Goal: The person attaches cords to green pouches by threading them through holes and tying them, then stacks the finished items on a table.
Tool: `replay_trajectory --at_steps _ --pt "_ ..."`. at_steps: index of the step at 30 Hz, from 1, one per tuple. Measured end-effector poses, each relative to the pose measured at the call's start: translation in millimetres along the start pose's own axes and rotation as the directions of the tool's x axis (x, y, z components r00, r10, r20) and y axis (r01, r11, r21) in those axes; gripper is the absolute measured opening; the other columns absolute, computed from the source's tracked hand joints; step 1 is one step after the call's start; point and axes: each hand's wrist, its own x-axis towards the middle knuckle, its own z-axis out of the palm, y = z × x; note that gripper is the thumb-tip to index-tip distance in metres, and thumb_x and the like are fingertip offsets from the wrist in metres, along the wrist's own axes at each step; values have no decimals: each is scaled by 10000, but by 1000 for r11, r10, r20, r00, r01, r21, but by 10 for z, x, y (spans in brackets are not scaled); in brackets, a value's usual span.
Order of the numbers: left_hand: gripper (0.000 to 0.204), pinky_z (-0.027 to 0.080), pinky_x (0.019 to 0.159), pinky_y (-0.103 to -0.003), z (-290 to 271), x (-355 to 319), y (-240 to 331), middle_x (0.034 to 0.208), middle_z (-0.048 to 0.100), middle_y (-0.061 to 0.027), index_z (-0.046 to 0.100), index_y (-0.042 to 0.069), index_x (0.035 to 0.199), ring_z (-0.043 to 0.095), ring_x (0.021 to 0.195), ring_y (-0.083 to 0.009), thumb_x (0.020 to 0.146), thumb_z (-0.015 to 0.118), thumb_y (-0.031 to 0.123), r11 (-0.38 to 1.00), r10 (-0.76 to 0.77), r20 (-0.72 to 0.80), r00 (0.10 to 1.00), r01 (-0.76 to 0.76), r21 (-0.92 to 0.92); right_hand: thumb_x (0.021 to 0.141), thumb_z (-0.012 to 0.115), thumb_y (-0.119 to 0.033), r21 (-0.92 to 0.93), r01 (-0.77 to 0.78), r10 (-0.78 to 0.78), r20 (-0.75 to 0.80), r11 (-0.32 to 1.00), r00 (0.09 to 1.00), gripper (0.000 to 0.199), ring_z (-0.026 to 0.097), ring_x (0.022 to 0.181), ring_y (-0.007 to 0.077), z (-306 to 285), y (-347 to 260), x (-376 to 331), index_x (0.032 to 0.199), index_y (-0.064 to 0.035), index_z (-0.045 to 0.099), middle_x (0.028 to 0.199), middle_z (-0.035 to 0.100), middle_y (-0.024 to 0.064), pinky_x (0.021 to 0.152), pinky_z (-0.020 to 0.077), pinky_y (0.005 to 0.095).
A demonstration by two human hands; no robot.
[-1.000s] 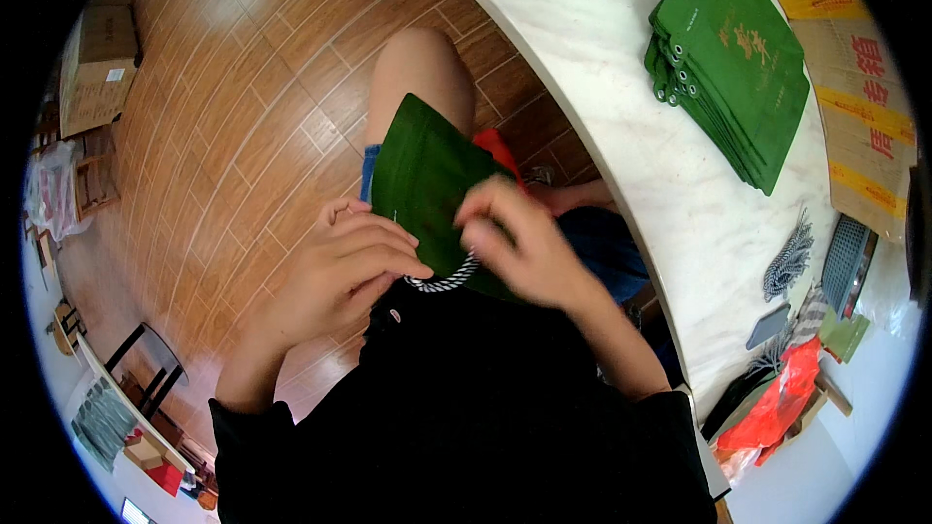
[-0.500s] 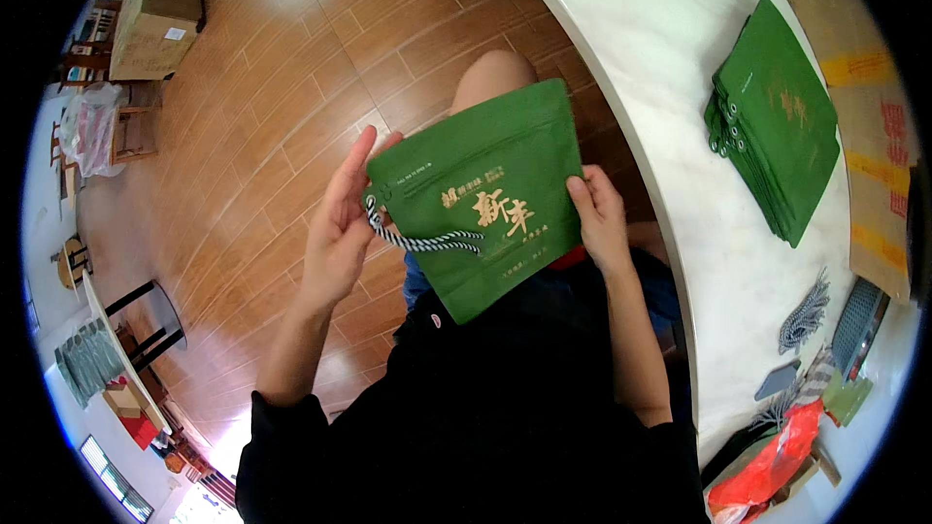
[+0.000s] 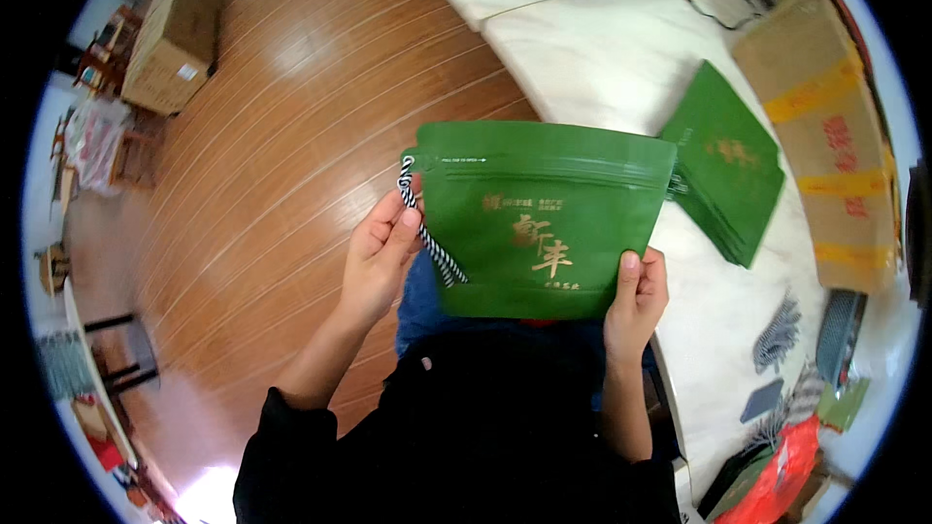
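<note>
A green flat pouch (image 3: 592,223) with gold print is held up in front of my lap, its zip-top edge away from me. Through the hole at its upper left corner is looped a black-and-white twisted cord (image 3: 439,250), whose tails hang down over the front. My left hand (image 3: 382,250) grips the pouch's left edge, thumb beside the cord and the other fingers partly hidden. The lower right corner is pinched by my right hand (image 3: 638,299), thumb on the front, fingers behind.
On the marble-patterned table (image 3: 699,349) at right lies a stack of green pouches (image 3: 728,165). Nearer are a bundle of grey cords (image 3: 779,332), a small dark flat object (image 3: 762,401) and a red plastic bag (image 3: 782,475). A cardboard box (image 3: 825,146) stands along the far right.
The pouch has turned from tilted to nearly level and moved rightward in view. My left fingers have closed at its left edge, and my right hand sits lower on it. The view has shifted.
</note>
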Motion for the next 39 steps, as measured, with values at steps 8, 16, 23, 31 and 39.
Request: replay_trajectory --at_steps 8,16,23,31,39 --pt "284 407 851 -228 1294 379 -121 1062 598 -54 508 -32 1203 528 967 -94 980 413 117 910 70 456 887 -245 335 955 517 -178 -77 101 -126 -515 992 848 221 537 780 67 -1040 -371 -279 1007 30 570 880 624 41 711 435 200" --pt "350 459 751 -252 2894 80 -756 926 636 -101 494 -34 1263 569 806 -111 991 398 164 957 -129 915 382 -192 216 950 528 -163 -229 270 -308 -903 935 301 192 504 811 44 -2577 -514 -1145 1027 7 574 900 597 -11 758 405 190" --pt "323 470 765 -268 2797 -224 -914 892 644 -105 547 -30 1204 581 804 -135 980 415 161 897 -231 938 258 -316 308 958 478 -193 -449 -410 -561 -801 794 -209 211 524 715 128 -3875 -399 -2296 952 2 559 801 610 55 661 426 278" --pt "297 468 758 -257 2665 -85 -1054 902 639 -95 563 -11 1182 577 808 -130 977 426 154 876 -296 902 314 -286 387 940 396 -196 240 -960 -556 -782 146 -281 294 564 996 305 -5071 -586 -2507 1062 2 575 927 649 159 874 403 408" --pt "286 456 727 -239 2618 -35 -1150 909 640 -87 566 -5 1173 579 808 -120 977 423 146 866 -345 872 347 -240 438 945 338 -223 668 -729 -379 -641 153 -667 349 501 1147 319 -5980 137 -2947 1202 -90 534 1259 533 161 971 306 474"
